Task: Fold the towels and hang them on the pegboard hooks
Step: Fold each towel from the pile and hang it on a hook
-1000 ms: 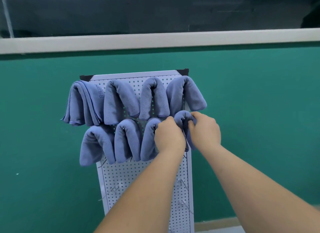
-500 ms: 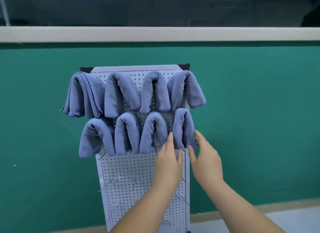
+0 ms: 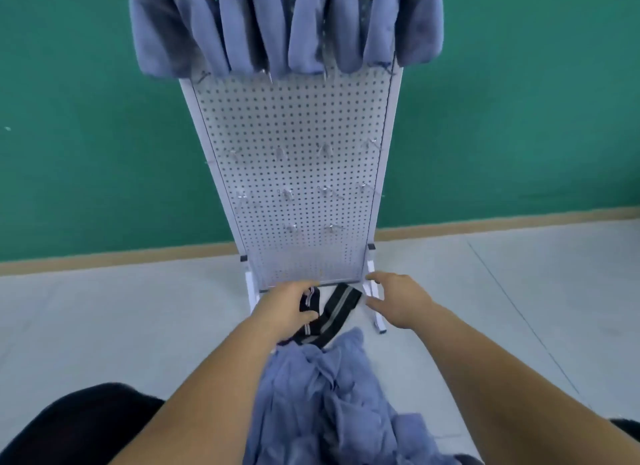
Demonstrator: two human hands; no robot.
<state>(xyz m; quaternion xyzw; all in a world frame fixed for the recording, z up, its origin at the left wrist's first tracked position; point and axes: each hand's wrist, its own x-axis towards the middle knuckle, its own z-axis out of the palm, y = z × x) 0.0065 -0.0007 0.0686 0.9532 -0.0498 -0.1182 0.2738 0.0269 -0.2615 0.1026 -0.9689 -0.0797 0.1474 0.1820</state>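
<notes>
A white pegboard (image 3: 294,160) stands against the green wall, with several bare metal hooks (image 3: 325,149) on its lower half. Folded blue towels (image 3: 304,25) hang in a row at the top edge of the view. A crumpled pile of blue towels (image 3: 325,392) lies low in the middle. My left hand (image 3: 284,309) is just beyond the pile, fingers loosely curved in front of a black strap with grey stripes (image 3: 337,309); whether it touches the strap is unclear. To the right of the strap my right hand (image 3: 398,300) is spread and holds nothing.
The pegboard's white feet (image 3: 375,305) stand on a pale grey floor (image 3: 121,319). A tan skirting strip (image 3: 485,222) runs along the wall's base. Dark cloth (image 3: 79,426) fills the bottom left corner, and a sliver of it shows at bottom right.
Both hands have left the hung towel in the lower row and dropped to near the floor by the pegboard's base. The view has tilted down, bringing the loose towel pile into sight.
</notes>
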